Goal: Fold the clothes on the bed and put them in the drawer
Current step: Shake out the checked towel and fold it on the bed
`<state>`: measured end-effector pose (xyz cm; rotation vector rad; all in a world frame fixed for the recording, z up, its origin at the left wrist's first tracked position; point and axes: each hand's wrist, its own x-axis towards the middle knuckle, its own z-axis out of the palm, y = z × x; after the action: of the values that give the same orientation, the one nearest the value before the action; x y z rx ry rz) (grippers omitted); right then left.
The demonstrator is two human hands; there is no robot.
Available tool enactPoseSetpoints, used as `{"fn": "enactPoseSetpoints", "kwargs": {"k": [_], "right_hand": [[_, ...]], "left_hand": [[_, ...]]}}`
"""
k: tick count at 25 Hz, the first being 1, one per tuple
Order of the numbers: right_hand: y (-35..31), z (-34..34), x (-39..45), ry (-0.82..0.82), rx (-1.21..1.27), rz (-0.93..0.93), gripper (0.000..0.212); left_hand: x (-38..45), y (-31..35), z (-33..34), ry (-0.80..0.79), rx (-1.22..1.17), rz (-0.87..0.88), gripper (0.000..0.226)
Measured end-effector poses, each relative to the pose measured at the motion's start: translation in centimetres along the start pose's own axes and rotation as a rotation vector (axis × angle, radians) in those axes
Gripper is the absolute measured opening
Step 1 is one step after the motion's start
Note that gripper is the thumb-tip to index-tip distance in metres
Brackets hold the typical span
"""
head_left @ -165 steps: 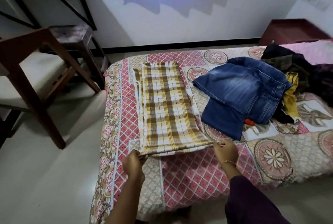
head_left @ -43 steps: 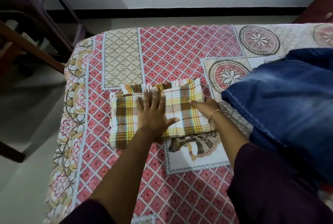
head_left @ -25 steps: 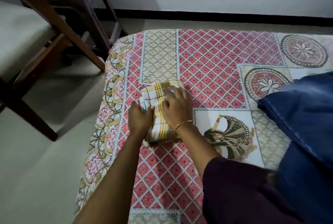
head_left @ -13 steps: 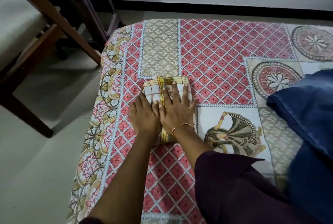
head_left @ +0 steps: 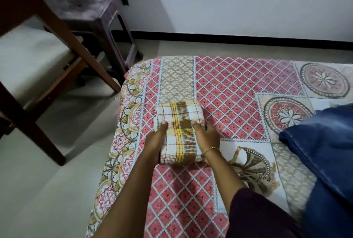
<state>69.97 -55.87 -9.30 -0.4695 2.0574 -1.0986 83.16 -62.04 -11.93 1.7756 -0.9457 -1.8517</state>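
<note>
— Head view: bed (head_left: 225, 88), jeans (head_left: 324, 153) at right, folded checked cloth (head_left: 180, 132) near the left edge?
— Yes. Left hand (head_left: 154, 142) and right hand (head_left: 207, 135) each grip one side; lift level so folds hold.

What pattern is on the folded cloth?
Folded cloth: white, yellow and brown plaid, head view.
</note>
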Motion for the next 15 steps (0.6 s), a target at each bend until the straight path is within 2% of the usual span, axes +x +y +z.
{"fn": "enactPoseSetpoints", "kwargs": {"k": [2, 5, 8, 10, 13, 15], "right_hand": [[-2.9, 0.9, 1.8, 0.001, 0.009, -0.055, 0.025], [-6.9, 2.5, 5.3, -0.066, -0.001, -0.133, 0.049], [-9.4, 4.6, 10.0, -0.079, -0.063, -0.216, 0.054], [-9.4, 6.3, 13.4, -0.086, -0.187, -0.269, 0.046], [-7.5, 8.0, 15.7, -0.061, -0.399, -0.341, 0.038], [-6.4, 8.8, 16.1, -0.011, -0.46, -0.385, 0.039]], "left_hand": [[0.3, 4.1, -0.2, -0.046, -0.056, 0.042, 0.044], [2.7, 9.6, -0.3, -0.096, -0.029, 0.107, 0.034], [7.5, 13.8, 0.4, 0.013, 0.094, 0.239, 0.019], [10.7, 14.5, 0.8, 0.118, 0.233, 0.308, 0.03], [13.7, 12.2, 1.1, 0.208, 0.438, 0.452, 0.039], [14.5, 10.9, 1.5, 0.243, 0.421, 0.502, 0.041]]}}
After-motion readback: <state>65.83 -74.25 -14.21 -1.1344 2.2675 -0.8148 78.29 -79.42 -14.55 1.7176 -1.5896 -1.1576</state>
